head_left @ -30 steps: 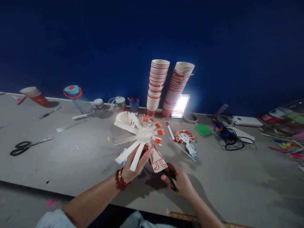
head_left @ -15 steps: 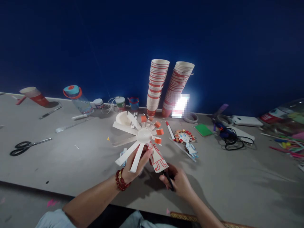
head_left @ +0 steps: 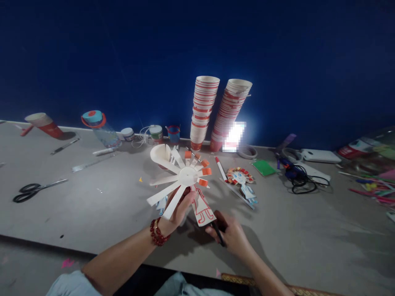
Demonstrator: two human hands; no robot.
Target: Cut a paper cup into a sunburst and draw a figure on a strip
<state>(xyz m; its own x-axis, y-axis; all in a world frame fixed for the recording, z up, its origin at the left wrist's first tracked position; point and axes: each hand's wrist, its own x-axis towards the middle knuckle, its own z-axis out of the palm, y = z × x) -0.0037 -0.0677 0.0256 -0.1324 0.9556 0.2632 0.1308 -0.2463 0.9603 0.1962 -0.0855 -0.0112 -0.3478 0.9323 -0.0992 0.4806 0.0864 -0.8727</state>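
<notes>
My left hand (head_left: 177, 211) is closed on a paper cup (head_left: 187, 176) cut into strips that fan out around its round base. Several strips on its right side are curled and show orange. Below the base hangs a wider strip of the cup with a red-outlined dress and legs drawn on it. My right hand (head_left: 231, 230) grips black-handled scissors (head_left: 219, 234) at the lower right corner of that strip. The blades are mostly hidden behind the paper. A finished-looking paper doll (head_left: 247, 191) with a curled fringe lies to the right.
Two tall paper cup stacks (head_left: 202, 119) stand by the blue wall. A cut cup (head_left: 159, 155) and a partly hidden blue drawing (head_left: 161, 204) lie beside my left hand. Other scissors (head_left: 31, 191) and a water bottle (head_left: 100, 127) are leftward; a cabled tool (head_left: 296, 174) is rightward.
The cut cup in my left hand has turned slightly, so its strips point in somewhat different directions. The drawn strip and the scissors have shifted a little left.
</notes>
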